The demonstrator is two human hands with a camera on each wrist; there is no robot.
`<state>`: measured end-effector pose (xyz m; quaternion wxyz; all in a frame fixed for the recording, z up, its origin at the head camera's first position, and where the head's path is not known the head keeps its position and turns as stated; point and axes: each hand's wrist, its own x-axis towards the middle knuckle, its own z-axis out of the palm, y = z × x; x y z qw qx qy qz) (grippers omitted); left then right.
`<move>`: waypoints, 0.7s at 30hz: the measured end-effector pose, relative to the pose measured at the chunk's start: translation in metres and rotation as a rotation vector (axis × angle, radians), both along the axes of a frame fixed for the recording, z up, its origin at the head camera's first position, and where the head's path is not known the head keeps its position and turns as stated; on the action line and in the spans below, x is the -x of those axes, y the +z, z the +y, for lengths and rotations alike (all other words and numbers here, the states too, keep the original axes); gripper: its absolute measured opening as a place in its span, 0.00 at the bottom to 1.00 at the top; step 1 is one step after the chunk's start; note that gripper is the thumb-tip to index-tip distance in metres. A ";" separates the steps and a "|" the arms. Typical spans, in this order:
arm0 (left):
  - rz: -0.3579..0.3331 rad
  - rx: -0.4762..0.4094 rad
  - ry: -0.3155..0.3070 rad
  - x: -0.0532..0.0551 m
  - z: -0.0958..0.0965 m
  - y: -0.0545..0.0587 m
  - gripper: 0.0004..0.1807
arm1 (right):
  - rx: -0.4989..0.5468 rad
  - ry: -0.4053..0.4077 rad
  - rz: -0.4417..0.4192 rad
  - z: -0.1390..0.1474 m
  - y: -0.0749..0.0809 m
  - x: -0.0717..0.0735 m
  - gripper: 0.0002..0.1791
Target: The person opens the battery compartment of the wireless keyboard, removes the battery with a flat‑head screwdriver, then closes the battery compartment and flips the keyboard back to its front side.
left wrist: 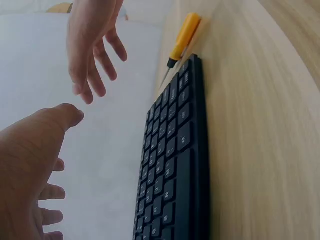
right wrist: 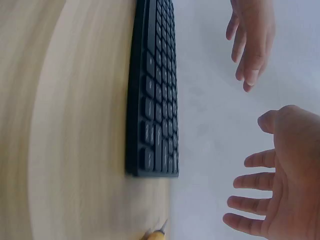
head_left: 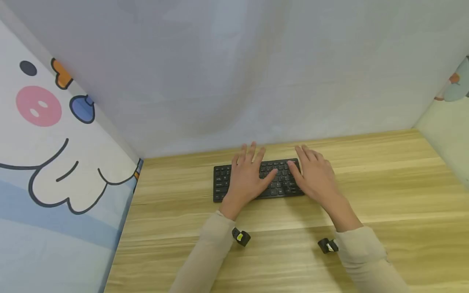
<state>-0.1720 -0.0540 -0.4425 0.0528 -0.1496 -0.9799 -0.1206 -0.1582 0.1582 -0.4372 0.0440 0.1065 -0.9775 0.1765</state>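
A black keyboard (head_left: 282, 177) lies flat on the wooden table. Over its left half hovers my left hand (head_left: 244, 179), fingers spread and pointing away from me, holding nothing. My right hand (head_left: 316, 176) is above the right end, its fingers extended and its thumb reaching over the keys. Both wrist views show a gap between the hands and the keys. Beyond the keyboard's right end, a screwdriver (left wrist: 185, 39) with a yellow-orange handle and thin metal shaft rests on the table; in the head view the right hand hides it.
Pale cloth (head_left: 293, 73) stands as a wall behind the table's back edge. On the left hangs a panel with a cartoon pig print (head_left: 40, 106), and a light printed panel (head_left: 450, 118) is at the right. Small black wrist devices (head_left: 241, 237) sit beside both cuffs.
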 end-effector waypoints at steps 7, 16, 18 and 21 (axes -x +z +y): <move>0.005 0.013 -0.074 0.007 0.021 -0.007 0.47 | 0.013 -0.033 -0.021 0.018 -0.008 -0.002 0.35; -0.118 0.053 -0.162 0.017 0.042 -0.017 0.55 | 0.018 -0.057 -0.027 0.033 -0.018 -0.006 0.26; -0.130 0.059 -0.169 0.019 0.046 -0.020 0.56 | 0.026 -0.063 -0.030 0.036 -0.020 -0.006 0.26; -0.145 0.066 -0.178 0.022 0.050 -0.025 0.59 | 0.042 -0.073 -0.025 0.040 -0.024 -0.007 0.25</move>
